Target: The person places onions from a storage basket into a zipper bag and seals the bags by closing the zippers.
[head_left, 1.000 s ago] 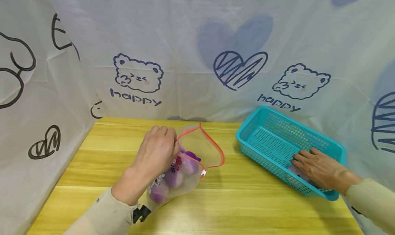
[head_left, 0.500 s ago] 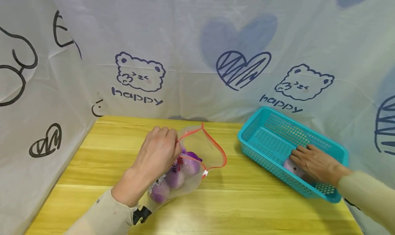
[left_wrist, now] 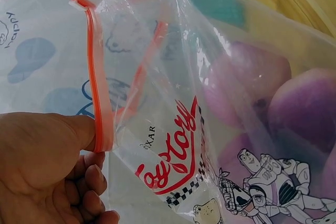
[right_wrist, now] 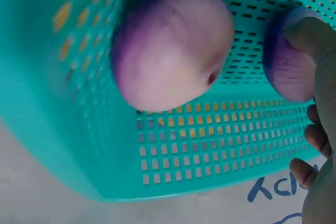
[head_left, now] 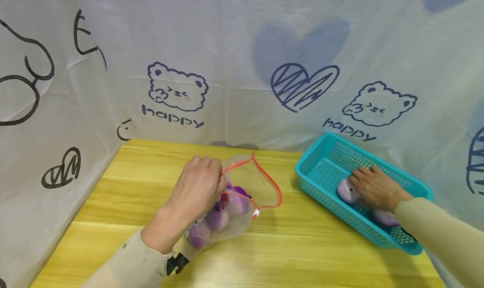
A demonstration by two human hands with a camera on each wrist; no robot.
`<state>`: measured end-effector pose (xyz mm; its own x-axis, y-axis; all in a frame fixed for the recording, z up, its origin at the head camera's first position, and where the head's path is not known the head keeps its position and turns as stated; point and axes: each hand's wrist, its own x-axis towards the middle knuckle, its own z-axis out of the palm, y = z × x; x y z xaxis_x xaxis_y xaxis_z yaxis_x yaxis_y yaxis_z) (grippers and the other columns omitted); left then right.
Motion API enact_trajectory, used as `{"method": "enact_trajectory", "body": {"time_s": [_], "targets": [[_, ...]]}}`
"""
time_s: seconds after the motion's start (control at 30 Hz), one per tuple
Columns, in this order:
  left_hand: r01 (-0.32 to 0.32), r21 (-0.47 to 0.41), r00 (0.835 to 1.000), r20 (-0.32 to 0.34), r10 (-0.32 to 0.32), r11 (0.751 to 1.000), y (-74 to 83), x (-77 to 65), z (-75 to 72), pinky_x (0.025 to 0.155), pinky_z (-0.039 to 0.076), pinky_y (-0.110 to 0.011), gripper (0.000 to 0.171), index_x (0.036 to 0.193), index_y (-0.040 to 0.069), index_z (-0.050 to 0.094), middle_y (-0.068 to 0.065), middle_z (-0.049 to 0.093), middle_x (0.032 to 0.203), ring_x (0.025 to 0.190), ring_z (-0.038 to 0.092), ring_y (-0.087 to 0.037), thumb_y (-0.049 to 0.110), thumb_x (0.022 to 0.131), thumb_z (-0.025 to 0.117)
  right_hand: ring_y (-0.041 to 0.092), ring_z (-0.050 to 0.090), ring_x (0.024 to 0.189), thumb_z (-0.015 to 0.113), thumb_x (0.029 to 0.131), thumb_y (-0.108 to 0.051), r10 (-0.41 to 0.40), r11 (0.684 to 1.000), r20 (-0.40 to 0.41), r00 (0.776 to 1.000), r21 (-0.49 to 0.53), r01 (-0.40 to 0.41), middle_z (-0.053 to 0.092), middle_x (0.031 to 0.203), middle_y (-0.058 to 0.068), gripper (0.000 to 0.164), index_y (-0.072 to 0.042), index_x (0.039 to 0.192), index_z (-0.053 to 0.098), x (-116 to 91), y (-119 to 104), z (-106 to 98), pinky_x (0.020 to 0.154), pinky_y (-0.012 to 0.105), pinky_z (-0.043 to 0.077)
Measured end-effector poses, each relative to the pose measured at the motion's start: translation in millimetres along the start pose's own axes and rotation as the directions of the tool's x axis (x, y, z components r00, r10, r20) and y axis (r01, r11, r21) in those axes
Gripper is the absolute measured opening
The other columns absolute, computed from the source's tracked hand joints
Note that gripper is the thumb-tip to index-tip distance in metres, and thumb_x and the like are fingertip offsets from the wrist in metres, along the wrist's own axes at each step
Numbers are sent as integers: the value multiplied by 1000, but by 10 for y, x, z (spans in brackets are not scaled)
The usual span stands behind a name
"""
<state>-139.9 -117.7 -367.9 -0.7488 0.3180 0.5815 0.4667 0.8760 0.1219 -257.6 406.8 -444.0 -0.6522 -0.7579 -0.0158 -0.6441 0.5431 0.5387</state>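
Note:
My left hand pinches the edge of a clear zip bag with a red-orange seal. The bag's mouth gapes, and several purple-and-white onions lie inside it. In the left wrist view, thumb and fingers hold the seal strip. On the right, my right hand reaches into a turquoise basket and grips a purple-and-white onion, thumb on its near side. A second onion rests in the basket, partly under my wrist in the head view.
The basket stands at the right of the yellow wooden table, close to the back cloth. That printed white cloth hangs behind and at the left. A white slider sits on the bag's seal.
My right hand has moved left and back within the basket with the onion, uncovering the second one. The left hand keeps its hold on the bag. The head view has shifted slightly.

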Motion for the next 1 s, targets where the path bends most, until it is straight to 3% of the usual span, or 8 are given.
{"method": "enact_trajectory", "body": {"time_s": [0.27, 0.6, 0.87, 1.0], "targets": [[-6, 12, 1000, -4, 6, 1000, 1, 2, 16, 65, 41, -38, 18, 78, 6, 56, -5, 50, 72, 70, 45, -27, 9, 89, 69, 35, 52, 91, 86, 71, -44, 51, 999, -80, 995, 17, -50, 59, 105, 17, 64, -2, 112, 61, 144, -8, 127, 72, 48, 45], [3, 4, 1000, 2, -3, 1000, 6, -2, 23, 65, 40, -37, 16, 79, 6, 57, -4, 51, 72, 70, 45, -26, 9, 89, 69, 38, 57, 100, 94, 67, -45, 91, 994, -47, 995, 69, -88, 60, 114, 20, 77, 0, 119, 59, 208, -13, 205, 78, 53, 50], [14, -1, 1000, 11, -14, 1000, -1, -1, 17, 65, 40, -37, 15, 79, 7, 57, -4, 51, 72, 70, 45, -25, 9, 88, 69, 43, 58, 105, 93, 67, -41, 217, 955, -15, 976, 209, -209, 61, 117, 23, 77, 1, 120, 55, 282, -14, 237, 84, 61, 47], [26, -9, 999, 25, -26, 1000, -12, -3, 15, 64, 40, -36, 14, 79, 8, 58, -3, 52, 73, 70, 45, -24, 9, 88, 69, 44, 55, 109, 90, 68, -39, 281, 937, -22, 959, 225, -269, 59, 120, 25, 79, 2, 123, 52, 342, 25, 249, 88, 64, 46]]}}
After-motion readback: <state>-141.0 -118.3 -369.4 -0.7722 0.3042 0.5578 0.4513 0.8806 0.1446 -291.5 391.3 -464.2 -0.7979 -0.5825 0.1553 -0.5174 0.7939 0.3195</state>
